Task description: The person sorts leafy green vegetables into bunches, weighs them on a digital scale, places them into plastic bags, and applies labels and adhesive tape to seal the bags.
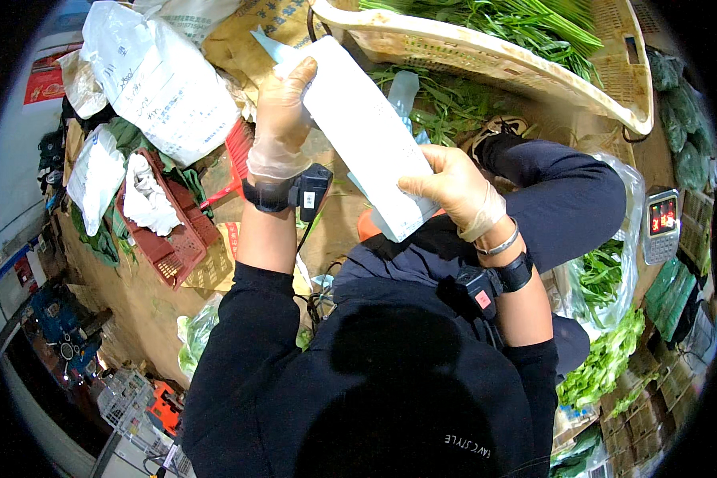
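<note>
I hold a long white packet (pixel 366 131) slantwise over my lap, one end in each hand. It looks like a flat box or a folded stack of paper; which one I cannot tell. My left hand (pixel 283 115), in a thin see-through glove, grips the upper left end with the thumb along the edge. Gloved the same way, my right hand (pixel 454 190) clasps the lower right part, thumb on top and fingers hidden beneath. Pale blue strips (pixel 404 92) show from under the packet, and another pale blue piece sticks out near my left hand.
A cream plastic crate (pixel 486 52) of long green stems (pixel 526 32) stands ahead. To the left lie a white sack (pixel 155 84), a red broom (pixel 237 155) and a red-brown basket (pixel 167 231) with a white cloth. On the right are bagged greens (pixel 601 275), lettuce (pixel 605 358) and a digital scale display (pixel 661 227).
</note>
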`<state>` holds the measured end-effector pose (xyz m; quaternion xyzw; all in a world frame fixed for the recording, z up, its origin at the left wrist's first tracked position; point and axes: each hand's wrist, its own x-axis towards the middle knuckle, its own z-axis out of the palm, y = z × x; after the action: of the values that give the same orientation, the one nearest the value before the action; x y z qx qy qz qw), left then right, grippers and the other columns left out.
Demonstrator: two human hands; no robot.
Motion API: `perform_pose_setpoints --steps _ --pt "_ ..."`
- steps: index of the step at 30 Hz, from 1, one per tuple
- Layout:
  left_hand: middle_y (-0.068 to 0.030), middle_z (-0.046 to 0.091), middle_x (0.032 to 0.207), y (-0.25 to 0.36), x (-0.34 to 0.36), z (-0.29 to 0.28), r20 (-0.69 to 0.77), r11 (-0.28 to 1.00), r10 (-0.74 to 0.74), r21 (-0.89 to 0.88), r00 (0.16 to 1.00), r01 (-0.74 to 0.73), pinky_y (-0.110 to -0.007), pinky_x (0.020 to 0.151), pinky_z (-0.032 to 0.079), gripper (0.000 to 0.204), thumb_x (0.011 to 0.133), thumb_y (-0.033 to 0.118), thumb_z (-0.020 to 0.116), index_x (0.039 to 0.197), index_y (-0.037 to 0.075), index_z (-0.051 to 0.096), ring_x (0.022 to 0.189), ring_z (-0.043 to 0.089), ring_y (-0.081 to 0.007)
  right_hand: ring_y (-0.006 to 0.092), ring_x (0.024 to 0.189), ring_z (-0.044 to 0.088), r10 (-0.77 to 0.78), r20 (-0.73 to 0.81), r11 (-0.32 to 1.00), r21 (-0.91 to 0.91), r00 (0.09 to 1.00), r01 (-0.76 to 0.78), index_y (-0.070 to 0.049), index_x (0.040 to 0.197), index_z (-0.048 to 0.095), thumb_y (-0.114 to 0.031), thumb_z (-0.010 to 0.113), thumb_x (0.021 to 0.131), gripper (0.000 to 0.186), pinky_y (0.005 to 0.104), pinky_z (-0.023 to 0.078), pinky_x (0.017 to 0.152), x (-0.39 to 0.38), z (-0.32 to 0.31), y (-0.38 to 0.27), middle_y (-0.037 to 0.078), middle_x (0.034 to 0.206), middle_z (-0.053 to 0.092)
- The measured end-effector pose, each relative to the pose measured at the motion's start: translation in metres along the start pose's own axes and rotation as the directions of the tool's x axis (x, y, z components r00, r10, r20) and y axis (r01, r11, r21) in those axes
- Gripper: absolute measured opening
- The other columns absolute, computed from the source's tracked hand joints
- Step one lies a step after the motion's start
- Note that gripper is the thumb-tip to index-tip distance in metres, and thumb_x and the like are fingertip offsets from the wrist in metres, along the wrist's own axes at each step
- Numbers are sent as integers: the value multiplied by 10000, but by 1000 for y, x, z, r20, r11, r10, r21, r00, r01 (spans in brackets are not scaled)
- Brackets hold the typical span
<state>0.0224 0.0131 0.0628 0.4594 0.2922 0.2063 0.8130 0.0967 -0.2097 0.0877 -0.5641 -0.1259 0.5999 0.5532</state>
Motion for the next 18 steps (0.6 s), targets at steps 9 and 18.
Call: perform_pose_setpoints --steps 9,18 --pt "-91 639 908 4 1 0 45 999 48 -1 998 -48 -268 704 497 226 875 140 550 1022 -31 571 796 625 -163 97 710 593 -28 -49 999 -46 998 26 32 957 620 -97 652 765 233 249 482 650 1 2 2 47 830 647" --pt "-80 614 1002 7 -10 9 172 988 49 -150 984 -23 -287 778 473 397 842 268 616 1089 -33 537 911 593 -163 102 725 592 -74 -63 997 -42 995 72 31 949 620 -103 643 759 234 254 480 663 2 2 5 52 830 646"
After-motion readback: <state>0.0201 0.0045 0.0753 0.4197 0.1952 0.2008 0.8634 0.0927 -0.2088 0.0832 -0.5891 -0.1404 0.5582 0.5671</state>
